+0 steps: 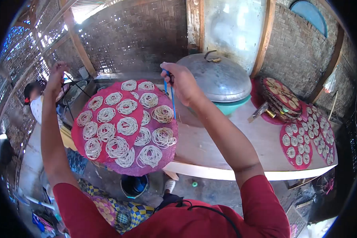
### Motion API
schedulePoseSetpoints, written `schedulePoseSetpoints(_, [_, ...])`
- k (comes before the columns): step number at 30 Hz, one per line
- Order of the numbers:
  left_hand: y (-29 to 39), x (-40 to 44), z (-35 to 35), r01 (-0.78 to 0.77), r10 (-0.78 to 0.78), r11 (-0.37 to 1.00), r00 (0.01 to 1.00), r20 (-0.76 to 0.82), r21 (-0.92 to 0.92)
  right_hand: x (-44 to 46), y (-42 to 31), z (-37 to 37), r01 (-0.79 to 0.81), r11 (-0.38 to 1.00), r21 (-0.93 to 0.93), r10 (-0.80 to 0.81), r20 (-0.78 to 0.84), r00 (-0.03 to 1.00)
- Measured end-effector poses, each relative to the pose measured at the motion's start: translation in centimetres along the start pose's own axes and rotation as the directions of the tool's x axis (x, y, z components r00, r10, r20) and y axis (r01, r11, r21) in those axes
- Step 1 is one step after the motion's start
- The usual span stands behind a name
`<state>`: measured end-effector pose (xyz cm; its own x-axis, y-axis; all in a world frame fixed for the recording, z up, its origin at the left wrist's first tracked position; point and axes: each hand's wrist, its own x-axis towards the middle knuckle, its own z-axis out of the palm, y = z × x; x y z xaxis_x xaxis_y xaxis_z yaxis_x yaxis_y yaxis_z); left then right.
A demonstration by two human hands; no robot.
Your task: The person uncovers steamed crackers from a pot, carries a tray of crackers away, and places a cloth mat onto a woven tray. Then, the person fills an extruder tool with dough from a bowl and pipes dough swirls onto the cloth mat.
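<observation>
1. The left hand (58, 73) is raised at the far left, its fingers folded tightly around a dark cord (77, 86) whose strands slant down to the left edge of a round pink base (139, 169).
2. The right hand (181, 79) is raised beyond the base's right side, its fingers curled into a fist around a blue cord (173, 101); two lengths drop from it to the base's right edge.
3. The base lies between the two forearms, near the left end of a pale table (210, 139). Whether it hangs from the cords or rests on something beneath, one cannot tell.
4. A red sheet (78, 133) covers the base's left part. Pale noodle coils (127, 126) are spread across both, some touching their neighbours; those at the right edge look looser and more tangled.
5. Just past the right hand, a domed metal lid (216, 77) sits over a green basin (232, 105) on the table.
6. Farther right stands a round woven stack (275, 97), with smaller-looking coils (300, 139) on pink sheets in front of it.
7. Below the base's near edge, a dark bucket (135, 184) stands on the floor, beside a patterned cloth (135, 214).
8. Another person (36, 99) is partly visible behind the left forearm.
</observation>
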<state>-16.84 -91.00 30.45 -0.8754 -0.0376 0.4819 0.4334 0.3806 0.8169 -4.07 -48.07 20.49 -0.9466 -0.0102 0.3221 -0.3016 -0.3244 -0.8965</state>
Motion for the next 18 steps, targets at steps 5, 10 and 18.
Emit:
schedulePoseSetpoints(5, [-9.3, 6.5, 2.8, 0.104, -0.105, 0.995, 0.990, 0.099, 0.010, 7.0, 7.8, 2.0, 0.022, 0.998, -0.066, -0.026, -0.059, 0.998])
schedulePoseSetpoints(10, [-20.4, 12.0, 7.3, 0.144, -0.117, 0.988, 0.939, 0.324, -0.062, 12.3, 14.9, 2.7, -0.010, 0.986, -0.167, -0.021, -0.180, 0.984])
schedulePoseSetpoints(18, [-35.0, 15.0, 14.6, 0.270, -0.214, 0.959, 0.892, 0.397, -0.091, 17.5, 27.0, -0.8, -0.159, 0.983, -0.089, 0.119, -0.349, 0.930])
